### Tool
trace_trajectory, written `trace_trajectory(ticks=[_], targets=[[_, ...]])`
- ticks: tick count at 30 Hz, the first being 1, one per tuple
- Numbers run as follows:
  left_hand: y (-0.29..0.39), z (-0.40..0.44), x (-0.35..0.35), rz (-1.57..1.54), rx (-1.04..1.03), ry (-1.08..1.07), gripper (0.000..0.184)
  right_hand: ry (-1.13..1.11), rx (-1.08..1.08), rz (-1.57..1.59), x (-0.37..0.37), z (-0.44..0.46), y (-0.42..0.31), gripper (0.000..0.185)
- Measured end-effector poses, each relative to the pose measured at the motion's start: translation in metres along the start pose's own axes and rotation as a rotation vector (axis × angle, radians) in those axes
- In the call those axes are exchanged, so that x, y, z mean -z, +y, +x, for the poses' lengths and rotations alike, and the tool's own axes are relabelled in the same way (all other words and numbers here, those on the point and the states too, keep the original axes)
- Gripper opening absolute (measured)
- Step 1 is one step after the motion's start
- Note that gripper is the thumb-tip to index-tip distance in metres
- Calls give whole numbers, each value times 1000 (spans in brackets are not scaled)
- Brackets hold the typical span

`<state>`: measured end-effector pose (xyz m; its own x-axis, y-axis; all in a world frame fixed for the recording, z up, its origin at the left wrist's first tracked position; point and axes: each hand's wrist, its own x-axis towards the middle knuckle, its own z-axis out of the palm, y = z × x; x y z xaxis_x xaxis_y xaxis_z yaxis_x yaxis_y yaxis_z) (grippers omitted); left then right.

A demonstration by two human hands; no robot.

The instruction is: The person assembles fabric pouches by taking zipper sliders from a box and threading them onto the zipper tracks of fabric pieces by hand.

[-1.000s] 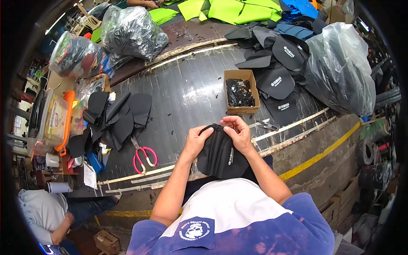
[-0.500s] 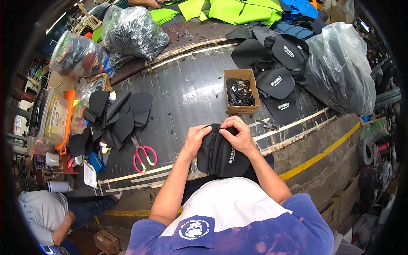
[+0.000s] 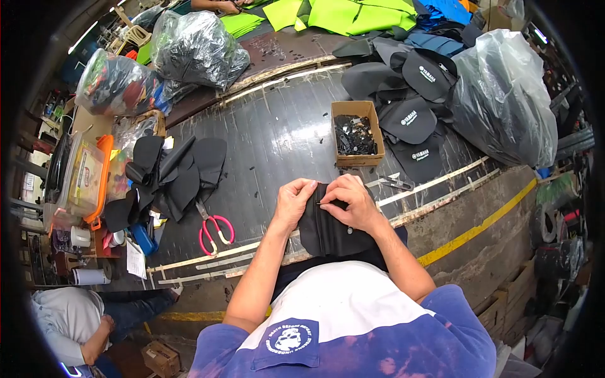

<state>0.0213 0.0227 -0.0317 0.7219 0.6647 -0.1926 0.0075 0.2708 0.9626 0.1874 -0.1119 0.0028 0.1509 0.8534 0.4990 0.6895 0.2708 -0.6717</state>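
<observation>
Black cloth piece point(image 3: 328, 236) is right at the near edge of the worktop point(image 3: 277, 142), just in front of the person's shirt point(image 3: 346, 296), with both hands on it. Left hand point(image 3: 292, 205) has its fingers pinching the upper left edge, thumb on top. Right hand point(image 3: 358, 208) is at the dark strip point(image 3: 324, 220) running down the middle, thumb and fingers pinched together there, though whether some tiny part sits between them is too small to tell. Just beyond the hands there's an open cardboard box point(image 3: 358, 161) with loads of small dark bits point(image 3: 354, 133) inside, and a small metal tool point(image 3: 397, 183) lies to the right of the right hand. Over on the left, a pair of scissors point(image 3: 216, 237) with pink and white handles has its blades up by a heap of dark cloth pieces point(image 3: 179, 179). Far right you've got overlapping black pieces with white YAMAHA lettering point(image 3: 408, 123), next to a big cloudy plastic bag point(image 3: 510, 107). Bright green fabric point(image 3: 353, 16) is piled along the far side, and another person point(image 3: 72, 315) is down at lower left.
</observation>
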Motion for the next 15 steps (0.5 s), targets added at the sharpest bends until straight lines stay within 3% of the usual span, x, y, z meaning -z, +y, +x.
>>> trace_trajectory(ticks=[5, 15], targets=[[8, 0, 5, -162, 126, -11, 26, 22, -41, 82, -7, -5, 2, 16], [9, -5, 9, -133, 52, -127, 23, 28, -64, 62, -3, -8, -1, 15]])
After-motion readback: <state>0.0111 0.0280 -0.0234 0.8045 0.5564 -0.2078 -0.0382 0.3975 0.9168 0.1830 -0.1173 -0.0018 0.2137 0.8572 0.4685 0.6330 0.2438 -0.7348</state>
